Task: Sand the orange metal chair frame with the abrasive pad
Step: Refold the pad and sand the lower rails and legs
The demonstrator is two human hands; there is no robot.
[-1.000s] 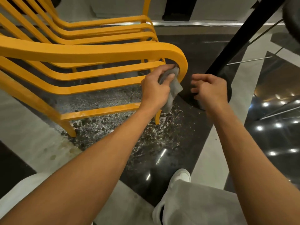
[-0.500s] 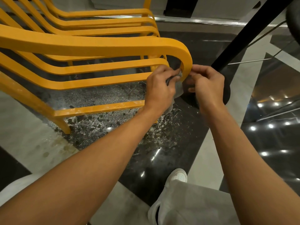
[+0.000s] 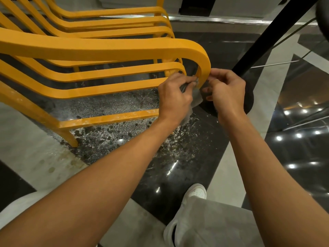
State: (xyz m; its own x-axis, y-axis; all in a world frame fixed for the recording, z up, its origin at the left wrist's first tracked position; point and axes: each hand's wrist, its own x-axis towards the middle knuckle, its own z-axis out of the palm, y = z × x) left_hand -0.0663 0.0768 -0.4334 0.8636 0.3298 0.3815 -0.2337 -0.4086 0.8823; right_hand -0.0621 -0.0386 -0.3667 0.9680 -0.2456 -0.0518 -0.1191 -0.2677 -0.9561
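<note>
The pad [image 3: 195, 100] sat at the front bend of the frame's [image 3: 106, 49] near armrest, where the flat bar turned down toward the leg. The hands hid most of it, and a grey flap hung below them. The left hand [image 3: 175, 96] had its fingers curled, thumb and fingertips pinching the pad against the inner side of the bend. The right hand [image 3: 226, 91] was opposite, fingers curled too, thumb and forefinger up against the bar's outer face — whether they pinched the pad's far end or only steadied the bar could not be told.

The step looked like working the tight curve, likely the hardest spot on the bar. Doing it well would have meant wrapping the pad round the bar so that it bore on faces and edges alike, then drawing it in short strokes along the curve rather than across it. Light, even pressure would have suited the edges — paint tends to be thin there, and a hard pinch could have cut through to metal. The loose flap was best folded in, clear of the slat [image 3: 124, 70] just behind. Grit speckled the floor [image 3: 114, 136] under the frame, so a fresh part of the pad would probably have bitten better.
</note>
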